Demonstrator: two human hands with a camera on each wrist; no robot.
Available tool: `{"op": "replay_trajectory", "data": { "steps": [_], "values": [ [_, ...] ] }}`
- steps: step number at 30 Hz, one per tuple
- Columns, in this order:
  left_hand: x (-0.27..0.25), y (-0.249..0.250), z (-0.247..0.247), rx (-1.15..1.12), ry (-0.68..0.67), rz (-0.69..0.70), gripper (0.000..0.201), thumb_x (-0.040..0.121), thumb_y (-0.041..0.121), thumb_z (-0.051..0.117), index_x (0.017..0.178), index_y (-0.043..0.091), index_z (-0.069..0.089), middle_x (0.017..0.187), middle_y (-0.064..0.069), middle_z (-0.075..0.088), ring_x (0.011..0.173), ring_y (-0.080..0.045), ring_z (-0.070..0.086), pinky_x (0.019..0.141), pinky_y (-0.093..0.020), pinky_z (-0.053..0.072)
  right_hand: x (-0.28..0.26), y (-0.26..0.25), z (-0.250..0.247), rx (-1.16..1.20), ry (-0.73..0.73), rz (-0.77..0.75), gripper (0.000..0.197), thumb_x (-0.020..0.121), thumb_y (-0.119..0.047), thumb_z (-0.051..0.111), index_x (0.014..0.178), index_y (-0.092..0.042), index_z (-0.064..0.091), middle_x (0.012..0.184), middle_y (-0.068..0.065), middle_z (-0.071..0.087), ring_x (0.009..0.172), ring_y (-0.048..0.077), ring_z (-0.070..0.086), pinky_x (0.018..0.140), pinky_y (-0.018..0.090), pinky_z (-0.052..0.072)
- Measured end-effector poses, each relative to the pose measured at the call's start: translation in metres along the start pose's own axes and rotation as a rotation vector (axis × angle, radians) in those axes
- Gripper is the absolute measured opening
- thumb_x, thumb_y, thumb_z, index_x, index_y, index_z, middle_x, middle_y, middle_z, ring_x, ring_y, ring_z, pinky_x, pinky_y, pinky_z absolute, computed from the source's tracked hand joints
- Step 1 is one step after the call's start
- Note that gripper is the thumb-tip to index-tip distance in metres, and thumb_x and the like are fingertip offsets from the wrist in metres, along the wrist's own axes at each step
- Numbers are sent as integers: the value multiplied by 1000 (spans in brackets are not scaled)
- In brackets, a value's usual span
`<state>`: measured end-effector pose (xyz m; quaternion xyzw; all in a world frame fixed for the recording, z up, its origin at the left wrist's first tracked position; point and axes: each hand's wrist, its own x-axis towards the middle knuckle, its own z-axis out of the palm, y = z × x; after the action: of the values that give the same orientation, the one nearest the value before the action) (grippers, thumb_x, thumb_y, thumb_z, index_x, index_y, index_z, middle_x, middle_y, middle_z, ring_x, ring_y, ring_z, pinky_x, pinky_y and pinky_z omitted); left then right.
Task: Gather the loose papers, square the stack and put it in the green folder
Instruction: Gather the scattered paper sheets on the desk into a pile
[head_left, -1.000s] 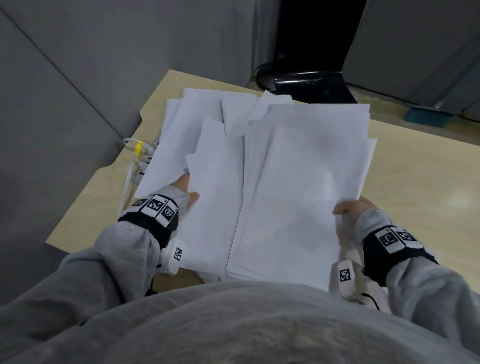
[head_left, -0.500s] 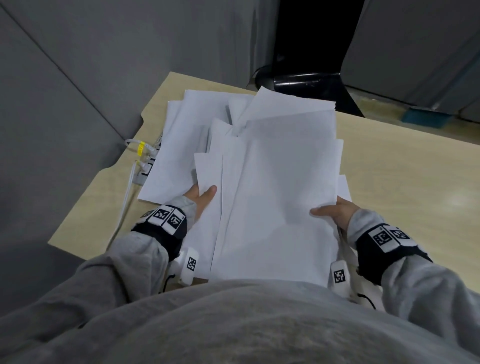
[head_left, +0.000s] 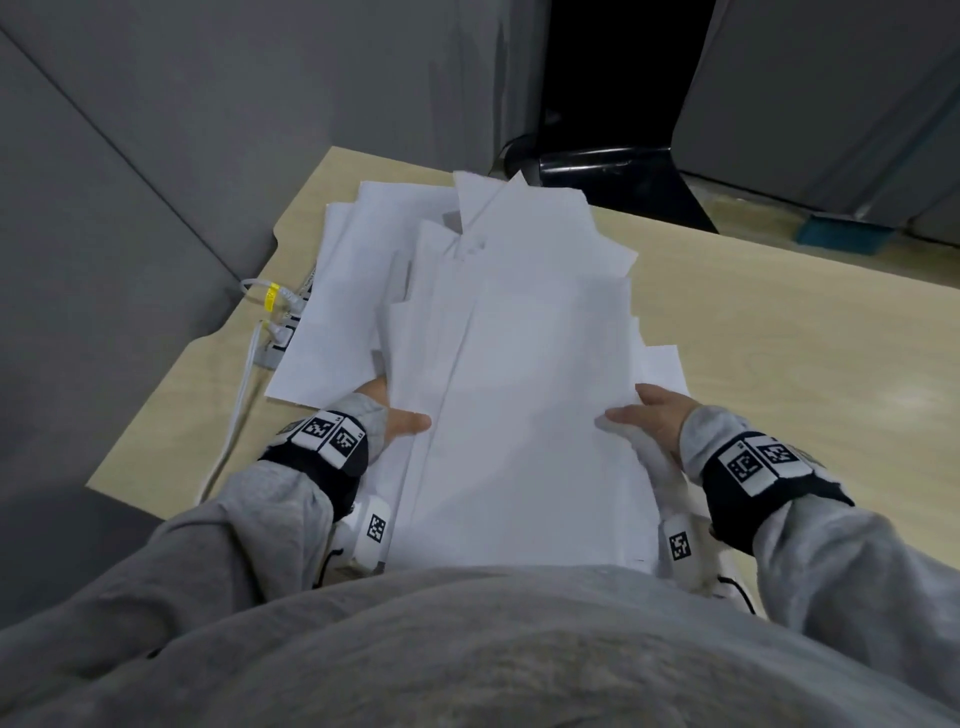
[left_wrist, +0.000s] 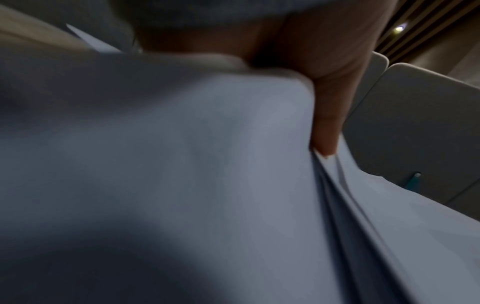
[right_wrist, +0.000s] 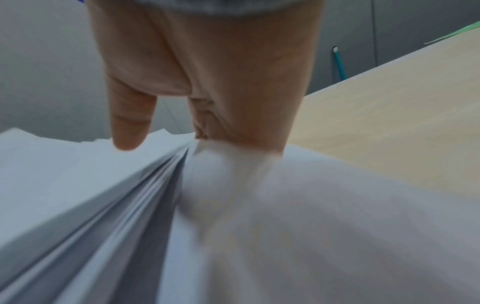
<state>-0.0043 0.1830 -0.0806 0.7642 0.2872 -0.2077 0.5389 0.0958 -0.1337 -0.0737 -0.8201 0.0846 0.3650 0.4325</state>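
Observation:
A rough pile of white papers (head_left: 524, 374) lies fanned on the wooden table (head_left: 789, 343), its far corners sticking out unevenly. My left hand (head_left: 402, 418) grips the pile's left edge, thumb on top and fingers hidden below. At the right edge my right hand (head_left: 641, 410) grips the same way. The left wrist view shows a thumb (left_wrist: 333, 107) pressing the papers (left_wrist: 197, 164). In the right wrist view a thumb (right_wrist: 130, 125) lies over the layered papers (right_wrist: 85, 185). More loose sheets (head_left: 343, 291) lie under the pile at the left. A pale green edge (right_wrist: 465, 30), seemingly the green folder, shows far off on the table.
White cables with a yellow tag (head_left: 269, 299) and a plug strip sit at the table's left edge, partly under the sheets. A black stand base (head_left: 608, 169) stands behind the table. Grey partitions surround it. A teal object (head_left: 836, 235) lies on the floor, back right.
Both hands have moved inward towards each other. The wide fan of sheets has been pushed into a narrower pile, which has shifted a little to the left.

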Motion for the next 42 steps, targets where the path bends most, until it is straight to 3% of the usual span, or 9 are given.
{"op": "replay_trajectory", "data": {
  "steps": [6,15,18,21,24,28,33,37,42],
  "values": [
    [2,-1,-24,135,-17,53,36,74,11,75,90,40,60,71,34,69,87,8,60,97,-22,37,16,-14,-12,377,130,49,18,84,-40,64,82,-24,58,80,3,54,67,19,53,64,30,47],
    [9,10,-35,85,-38,29,40,51,24,78,87,30,63,67,25,71,80,1,64,95,-29,41,34,-23,-4,340,7,75,102,30,-52,86,119,-11,57,111,9,63,99,29,62,96,44,49],
    [9,17,-26,121,-46,51,60,48,28,87,103,22,62,76,18,70,90,-7,66,100,-28,44,35,-21,7,88,32,48,78,51,-38,86,119,-12,58,119,12,64,111,31,61,100,46,47],
    [10,28,-15,145,-38,63,71,62,20,84,126,11,53,92,15,62,88,-4,59,81,-5,44,36,-18,12,42,5,77,92,33,-46,84,116,-14,60,109,10,69,102,33,64,98,49,46],
    [12,33,-9,205,2,54,62,74,16,76,130,11,50,103,4,55,100,-9,48,91,-18,33,32,-17,9,41,-51,36,67,49,-44,84,107,-14,67,98,8,73,95,31,67,98,46,46],
    [13,25,-14,164,64,-4,52,76,8,74,124,7,55,100,2,58,98,-12,51,90,-20,34,32,-16,2,29,-88,15,87,21,-56,87,96,-14,72,96,8,75,95,32,68,99,47,47],
    [2,18,-27,70,87,20,29,76,6,73,83,31,59,55,27,66,76,1,56,86,-19,43,15,-35,-5,301,-76,-86,27,64,-22,80,87,-10,74,96,14,74,94,36,68,96,48,50],
    [-1,22,-35,126,73,12,38,48,35,80,79,34,59,69,18,69,83,-8,60,83,-21,44,22,-45,-9,534,35,-98,49,65,-37,80,106,-17,66,108,9,68,94,28,62,74,32,50],
    [2,17,-38,127,0,17,51,37,44,79,85,34,65,78,23,73,87,0,66,98,-29,45,27,-67,-19,780,194,19,86,64,-66,68,132,-17,51,121,2,59,109,20,58,97,37,47]
  ]
}}
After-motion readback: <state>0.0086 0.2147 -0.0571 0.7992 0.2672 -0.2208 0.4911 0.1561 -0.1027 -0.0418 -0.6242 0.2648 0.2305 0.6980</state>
